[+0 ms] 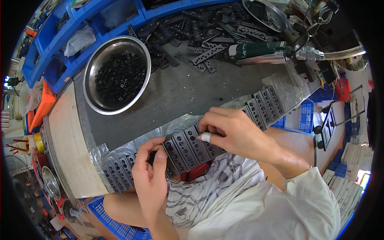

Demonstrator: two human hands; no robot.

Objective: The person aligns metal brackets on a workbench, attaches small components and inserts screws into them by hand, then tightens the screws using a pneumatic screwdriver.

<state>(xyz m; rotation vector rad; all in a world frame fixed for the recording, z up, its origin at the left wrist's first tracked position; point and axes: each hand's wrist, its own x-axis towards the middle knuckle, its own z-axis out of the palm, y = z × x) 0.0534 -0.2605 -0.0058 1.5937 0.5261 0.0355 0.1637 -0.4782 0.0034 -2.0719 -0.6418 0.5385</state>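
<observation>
A row of dark metal bars (184, 148) with round holes and small round black parts in them runs along the near edge of the bench. My left hand (150, 176) is curled over the left part of the row, thumb and fingers together; something dark shows between them, too hidden to name. Over the middle of the row, my right hand (240, 134) has its fingers bent in a pinch at the top of the bars. A white wrap (206, 137) circles one of its digits. Whatever those fingertips hold is too small to see.
A steel bowl (90, 80) of small black parts stands at the left. Loose perforated strips (208, 54) are heaped at the back. A green power tool (258, 52) with a hose lies at the back right. Blue bins (86, 18) line the far left edge.
</observation>
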